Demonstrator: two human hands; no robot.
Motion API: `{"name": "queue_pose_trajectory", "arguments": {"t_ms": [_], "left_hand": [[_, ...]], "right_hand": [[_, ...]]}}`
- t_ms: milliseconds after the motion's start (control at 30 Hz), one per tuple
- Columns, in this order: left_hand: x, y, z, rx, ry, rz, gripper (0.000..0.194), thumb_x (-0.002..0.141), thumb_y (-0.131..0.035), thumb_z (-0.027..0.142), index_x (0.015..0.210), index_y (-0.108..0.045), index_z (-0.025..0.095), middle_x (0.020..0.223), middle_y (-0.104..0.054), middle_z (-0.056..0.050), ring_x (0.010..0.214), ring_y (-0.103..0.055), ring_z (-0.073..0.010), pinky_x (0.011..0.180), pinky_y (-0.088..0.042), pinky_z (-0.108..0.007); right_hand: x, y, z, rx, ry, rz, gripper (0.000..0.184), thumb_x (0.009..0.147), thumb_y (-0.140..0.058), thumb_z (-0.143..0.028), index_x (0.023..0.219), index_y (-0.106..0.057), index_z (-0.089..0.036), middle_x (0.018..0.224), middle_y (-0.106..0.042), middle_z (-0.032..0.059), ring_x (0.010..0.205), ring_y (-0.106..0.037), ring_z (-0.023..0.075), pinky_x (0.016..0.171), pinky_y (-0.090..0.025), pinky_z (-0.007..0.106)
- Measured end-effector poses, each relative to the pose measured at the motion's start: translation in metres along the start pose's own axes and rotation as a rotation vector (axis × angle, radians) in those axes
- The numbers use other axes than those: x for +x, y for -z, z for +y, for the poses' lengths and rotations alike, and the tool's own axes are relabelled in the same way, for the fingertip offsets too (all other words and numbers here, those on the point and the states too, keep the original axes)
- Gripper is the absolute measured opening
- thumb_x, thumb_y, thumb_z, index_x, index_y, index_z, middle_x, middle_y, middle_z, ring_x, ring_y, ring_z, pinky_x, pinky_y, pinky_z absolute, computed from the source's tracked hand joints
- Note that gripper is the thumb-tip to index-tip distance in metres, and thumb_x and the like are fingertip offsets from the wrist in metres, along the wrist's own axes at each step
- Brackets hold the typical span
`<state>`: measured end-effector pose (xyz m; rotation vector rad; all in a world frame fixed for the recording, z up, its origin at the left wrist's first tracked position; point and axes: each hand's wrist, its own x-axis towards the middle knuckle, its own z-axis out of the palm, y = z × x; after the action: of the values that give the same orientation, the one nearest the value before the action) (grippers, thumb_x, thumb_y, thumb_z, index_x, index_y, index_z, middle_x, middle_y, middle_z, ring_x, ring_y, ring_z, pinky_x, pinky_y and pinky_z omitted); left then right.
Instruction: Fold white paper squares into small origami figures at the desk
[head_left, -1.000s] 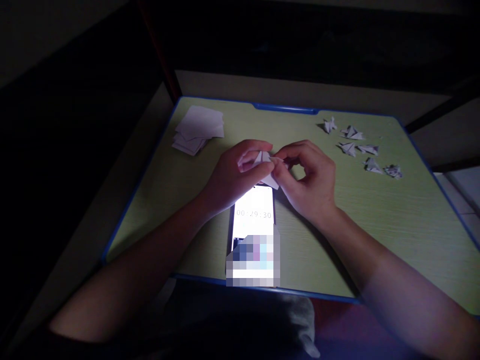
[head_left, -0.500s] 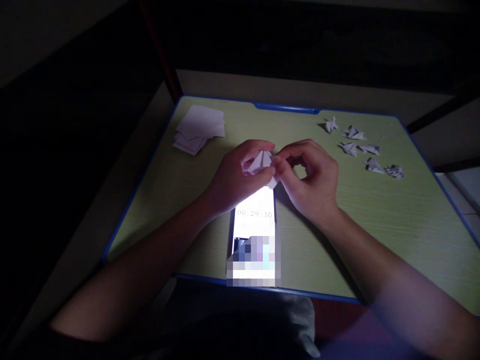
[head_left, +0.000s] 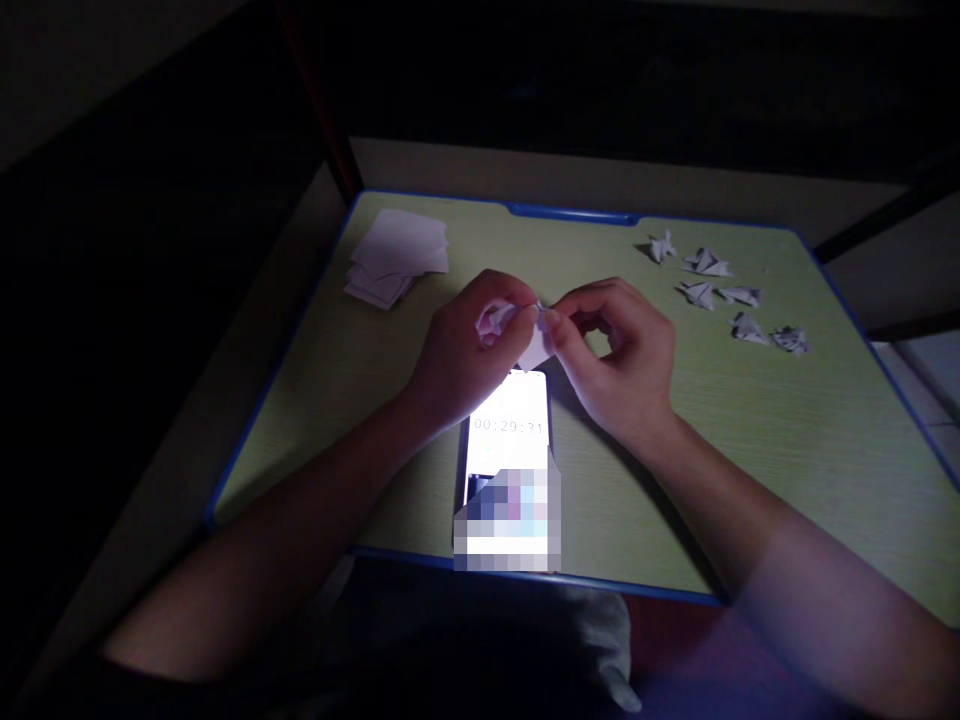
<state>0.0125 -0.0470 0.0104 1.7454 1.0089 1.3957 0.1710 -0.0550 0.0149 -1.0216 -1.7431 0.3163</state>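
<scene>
A small piece of folded white paper [head_left: 535,350] is held between my two hands, above the top end of a lit phone [head_left: 508,400]. My left hand [head_left: 469,345] pinches it between thumb and forefinger, and part of the paper shows inside the curl of those fingers. On the other side my right hand [head_left: 619,355] pinches the paper's edge with thumb and forefinger, its tips close to the left thumb. The fingers cover much of the paper, so its full shape is hidden.
A stack of white paper sheets [head_left: 397,245] lies at the table's far left. Several small folded paper figures [head_left: 705,262] sit at the far right. The green table [head_left: 337,420] has a blue rim, with a blue handle strip [head_left: 574,215] on its far edge. Surroundings are dark.
My left thumb and forefinger have shifted up to the paper's top edge, beside the right fingertips. Less of the paper's pleated face shows. The right hand has barely moved.
</scene>
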Motion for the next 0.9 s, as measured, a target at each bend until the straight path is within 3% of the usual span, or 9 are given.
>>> {"name": "queue_pose_trajectory", "arguments": {"t_ms": [200, 533, 700, 900], "left_hand": [[0.0015, -0.0001, 0.0013, -0.023, 0.025, 0.002, 0.003, 0.084, -0.056, 0.017, 0.086, -0.056, 0.019, 0.082, -0.066, 0.0, 0.079, -0.063, -0.011, 0.069, -0.051, -0.024], [0.0057, 0.0029, -0.0001, -0.033, 0.08, 0.012, 0.003, 0.084, -0.054, 0.017, 0.086, -0.054, 0.019, 0.084, -0.066, -0.001, 0.08, -0.064, -0.0114, 0.069, -0.052, -0.025], [0.006, 0.0034, -0.002, -0.061, 0.077, 0.033, 0.011, 0.078, -0.055, 0.014, 0.088, -0.056, 0.019, 0.086, -0.067, 0.0, 0.082, -0.064, -0.0118, 0.071, -0.052, -0.024], [0.0061, 0.0023, -0.002, -0.062, 0.146, 0.026, 0.025, 0.073, -0.05, 0.009, 0.094, -0.054, 0.021, 0.081, -0.066, 0.001, 0.075, -0.064, -0.0119, 0.059, -0.048, -0.022]], "right_hand": [[-0.0006, -0.0003, -0.0008, 0.0, -0.032, -0.004, 0.014, 0.087, -0.065, -0.031, 0.078, -0.064, -0.022, 0.073, -0.063, 0.0007, 0.066, -0.056, 0.014, 0.061, -0.045, 0.031], [-0.0025, -0.0054, 0.0033, 0.202, -0.169, -0.005, 0.019, 0.085, -0.068, -0.04, 0.083, -0.064, -0.022, 0.075, -0.061, 0.0008, 0.064, -0.056, 0.0128, 0.057, -0.046, 0.029], [-0.0003, -0.0063, 0.0023, 0.284, -0.223, -0.012, 0.016, 0.084, -0.069, -0.036, 0.081, -0.063, -0.021, 0.072, -0.06, -0.0006, 0.061, -0.054, 0.0114, 0.055, -0.043, 0.028], [0.0037, -0.0041, 0.0022, 0.308, -0.25, 0.019, 0.019, 0.086, -0.066, -0.039, 0.078, -0.06, -0.022, 0.066, -0.058, -0.0019, 0.059, -0.053, 0.0119, 0.055, -0.045, 0.03]]}}
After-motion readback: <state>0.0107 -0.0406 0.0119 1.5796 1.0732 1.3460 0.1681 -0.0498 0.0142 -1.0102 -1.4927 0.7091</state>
